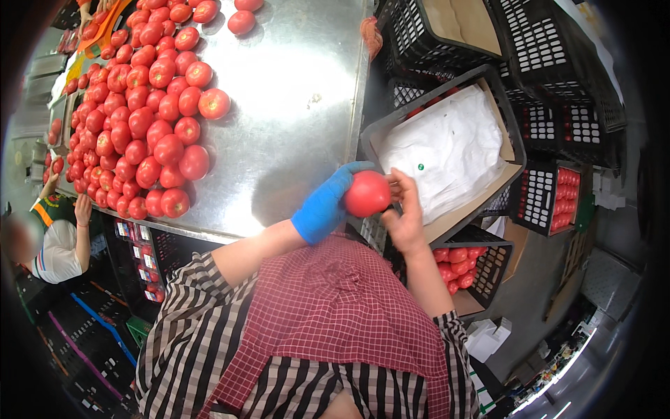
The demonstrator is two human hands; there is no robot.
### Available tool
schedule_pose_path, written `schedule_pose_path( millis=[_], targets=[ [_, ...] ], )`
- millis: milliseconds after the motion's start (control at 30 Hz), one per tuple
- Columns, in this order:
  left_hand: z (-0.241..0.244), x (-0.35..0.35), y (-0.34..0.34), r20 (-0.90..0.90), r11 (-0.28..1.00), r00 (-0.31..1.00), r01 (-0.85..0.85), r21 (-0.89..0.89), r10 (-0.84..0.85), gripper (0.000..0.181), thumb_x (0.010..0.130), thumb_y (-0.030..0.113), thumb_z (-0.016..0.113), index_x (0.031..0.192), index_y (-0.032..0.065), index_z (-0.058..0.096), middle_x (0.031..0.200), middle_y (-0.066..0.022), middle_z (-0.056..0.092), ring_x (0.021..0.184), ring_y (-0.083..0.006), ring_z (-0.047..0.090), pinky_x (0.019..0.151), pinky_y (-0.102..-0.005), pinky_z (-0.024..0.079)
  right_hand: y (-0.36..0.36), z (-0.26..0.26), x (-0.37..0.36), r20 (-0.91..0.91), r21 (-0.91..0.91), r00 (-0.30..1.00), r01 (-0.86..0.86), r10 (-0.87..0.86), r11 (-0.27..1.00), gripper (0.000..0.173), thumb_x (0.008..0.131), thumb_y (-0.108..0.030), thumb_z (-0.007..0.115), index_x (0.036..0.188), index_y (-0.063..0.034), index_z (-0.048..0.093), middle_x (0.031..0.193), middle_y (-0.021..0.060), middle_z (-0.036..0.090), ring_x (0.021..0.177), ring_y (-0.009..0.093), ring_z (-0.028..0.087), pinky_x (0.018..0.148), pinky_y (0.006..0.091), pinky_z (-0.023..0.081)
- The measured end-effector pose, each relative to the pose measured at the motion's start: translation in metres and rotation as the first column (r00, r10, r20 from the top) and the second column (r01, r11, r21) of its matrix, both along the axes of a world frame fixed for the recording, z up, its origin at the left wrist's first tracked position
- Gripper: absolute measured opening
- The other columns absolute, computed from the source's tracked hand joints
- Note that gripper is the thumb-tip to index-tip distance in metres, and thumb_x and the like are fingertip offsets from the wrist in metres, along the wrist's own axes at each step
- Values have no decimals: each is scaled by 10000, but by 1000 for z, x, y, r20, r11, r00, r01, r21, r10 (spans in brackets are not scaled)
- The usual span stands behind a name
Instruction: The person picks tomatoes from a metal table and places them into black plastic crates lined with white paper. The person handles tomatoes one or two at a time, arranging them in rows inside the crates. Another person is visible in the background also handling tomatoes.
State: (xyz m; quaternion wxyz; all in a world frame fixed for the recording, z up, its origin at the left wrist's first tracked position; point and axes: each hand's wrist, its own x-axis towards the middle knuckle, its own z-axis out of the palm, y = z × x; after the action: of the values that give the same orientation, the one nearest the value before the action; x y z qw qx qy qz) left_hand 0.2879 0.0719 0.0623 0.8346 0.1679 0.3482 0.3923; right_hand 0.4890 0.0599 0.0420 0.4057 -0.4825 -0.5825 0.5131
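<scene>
My left hand [325, 204] wears a blue glove and grips a large red tomato [368, 193] from its left side, above the near right corner of the steel table [282, 125]. My bare right hand [406, 212] is just right of the tomato, thumb and fingers apart. Whether its fingertips touch the skin is unclear, and a small dark spot by the thumb is too small to identify. Beyond that hand stands a black plastic crate [515, 123] with white lining [445, 141] and cardboard along its sides. One small round green sticker [421, 167] lies on the lining.
Loose tomatoes [138, 123] form a big heap on the table's left part. Stacked black crates [539, 47] stand at right, and a lower crate [489, 275] holds tomatoes. An orange cloth [371, 37] hangs at the table's right edge. Another person [60, 246] works at far left.
</scene>
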Motion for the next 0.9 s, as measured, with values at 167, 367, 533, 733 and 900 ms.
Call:
schedule_pose_path(
  millis=[167, 367, 533, 733, 900],
  targets=[
    [9, -5, -9, -68, 981, 995, 78, 177, -67, 556, 1004, 435, 424, 1446, 104, 367, 1432, -106, 413, 1291, -240, 450, 1091, -394, 387, -23, 13, -28, 244, 92, 967, 47, -68, 995, 984, 662, -308, 876, 1435, -27, 335, 1323, 179, 460, 1205, 329, 512, 1005, 405, 435],
    [16, -14, -15, -152, 970, 977, 173, 170, -148, 532, 1004, 437, 421, 1409, 92, 408, 1388, -115, 458, 1257, -227, 480, 1069, -383, 407, -31, 26, -40, 297, 116, 951, 57, -90, 992, 958, 652, -244, 867, 1419, -25, 336, 1288, 192, 473, 1162, 338, 534, 983, 417, 449],
    [19, -13, -17, 100, 920, 993, 93, -380, -59, 430, 1024, 381, 360, 1309, 93, 504, 1250, -105, 566, 1139, -196, 567, 995, -359, 466, -34, 37, -61, 381, 232, 912, 64, -151, 971, 894, 637, -238, 864, 1369, -37, 390, 1220, 175, 505, 1070, 335, 568, 916, 417, 470],
    [-2, -32, -23, -237, 974, 959, 187, 124, -154, 414, 1037, 374, 338, 1301, 110, 515, 1243, -100, 572, 1120, -200, 586, 976, -351, 488, -35, 50, -63, 631, 304, 767, -103, -119, 947, 843, 586, -300, 891, 1278, -48, 481, 1040, 135, 609, 901, 280, 627, 752, 387, 507],
    [-1, -41, -33, 7, 987, 996, 89, -137, -89, 429, 1037, 394, 351, 1324, 113, 503, 1262, -102, 568, 1150, -229, 577, 987, -376, 489, -43, 49, -70, 412, 7, 910, 49, -48, 999, 807, 622, -243, 898, 1285, -33, 489, 986, 112, 660, 786, 209, 665, 671, 328, 534]
  ],
)
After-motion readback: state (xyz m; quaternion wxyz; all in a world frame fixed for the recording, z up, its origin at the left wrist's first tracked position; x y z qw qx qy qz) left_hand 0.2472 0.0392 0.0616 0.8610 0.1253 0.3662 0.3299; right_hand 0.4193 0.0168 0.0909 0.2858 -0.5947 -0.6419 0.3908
